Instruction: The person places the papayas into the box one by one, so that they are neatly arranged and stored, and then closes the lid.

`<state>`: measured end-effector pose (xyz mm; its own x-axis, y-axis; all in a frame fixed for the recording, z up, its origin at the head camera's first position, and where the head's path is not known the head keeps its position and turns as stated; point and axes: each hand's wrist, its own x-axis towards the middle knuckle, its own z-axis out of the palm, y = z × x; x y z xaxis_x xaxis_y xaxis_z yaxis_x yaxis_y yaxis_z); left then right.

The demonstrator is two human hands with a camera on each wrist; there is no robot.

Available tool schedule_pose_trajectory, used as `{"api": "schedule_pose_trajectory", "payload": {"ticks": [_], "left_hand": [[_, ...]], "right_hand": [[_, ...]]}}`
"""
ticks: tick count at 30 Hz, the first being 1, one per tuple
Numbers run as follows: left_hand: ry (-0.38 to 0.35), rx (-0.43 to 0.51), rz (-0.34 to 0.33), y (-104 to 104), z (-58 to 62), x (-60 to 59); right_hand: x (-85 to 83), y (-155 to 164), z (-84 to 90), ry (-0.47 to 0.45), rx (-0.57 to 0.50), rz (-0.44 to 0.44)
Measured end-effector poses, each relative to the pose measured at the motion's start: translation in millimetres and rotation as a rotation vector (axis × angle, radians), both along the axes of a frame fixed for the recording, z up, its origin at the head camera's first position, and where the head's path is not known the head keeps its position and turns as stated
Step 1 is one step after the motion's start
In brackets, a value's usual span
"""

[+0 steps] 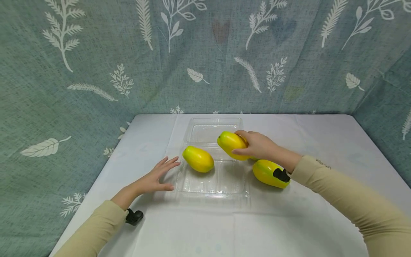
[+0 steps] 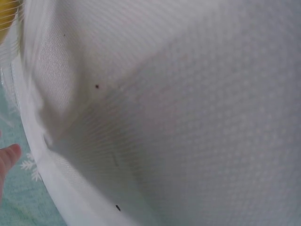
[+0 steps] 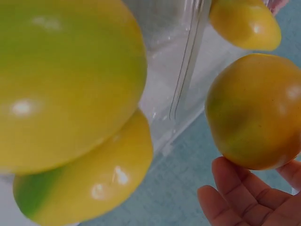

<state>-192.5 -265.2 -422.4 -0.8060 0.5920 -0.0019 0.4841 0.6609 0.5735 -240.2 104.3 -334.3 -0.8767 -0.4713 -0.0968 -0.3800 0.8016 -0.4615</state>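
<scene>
My right hand point(image 1: 243, 142) grips a yellow-green mango-like fruit point(image 1: 230, 143) just above the back right part of an open clear plastic clamshell tray point(image 1: 221, 185). In the right wrist view the held fruit point(image 3: 254, 113) rests against my fingers point(image 3: 235, 200). A second fruit point(image 1: 198, 159) lies inside the tray at its left. A third fruit point(image 1: 268, 173) lies on the white table right of the tray, under my right wrist. My left hand point(image 1: 165, 174) lies flat on the table, fingers spread, beside the tray's left edge and holding nothing.
The tray's clear lid point(image 1: 213, 129) lies open toward the back. A leaf-patterned cloth point(image 1: 96, 71) walls in the white table point(image 1: 321, 139) behind and at both sides. The left wrist view is mostly blurred white tablecloth point(image 2: 188, 117). Yellow-green fruit surfaces point(image 3: 66, 80) fill the right wrist view's left.
</scene>
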Motion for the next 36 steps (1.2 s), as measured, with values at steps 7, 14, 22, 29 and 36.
{"api": "schedule_pose_trajectory", "payload": {"ticks": [7, 14, 22, 29, 36], "left_hand": [[-0.004, -0.006, 0.003, 0.0, 0.6, 0.7], [-0.003, -0.008, 0.005, -0.3, 1.2, 0.6], [0.002, -0.008, 0.005, -1.5, 0.7, 1.5], [0.003, -0.006, 0.0, -1.2, 0.9, 2.2], [0.004, -0.004, -0.005, -1.6, 0.7, 2.0]], "right_hand": [[0.8, -11.7, -8.7, 0.016, 0.001, 0.027], [2.8, -23.1, -21.0, 0.027, 0.023, 0.016], [8.7, -33.2, -36.7, 0.103, 0.076, 0.012], [12.2, -38.8, -47.5, 0.17, 0.137, 0.004], [16.5, -41.9, -52.7, 0.266, 0.213, 0.008]]}}
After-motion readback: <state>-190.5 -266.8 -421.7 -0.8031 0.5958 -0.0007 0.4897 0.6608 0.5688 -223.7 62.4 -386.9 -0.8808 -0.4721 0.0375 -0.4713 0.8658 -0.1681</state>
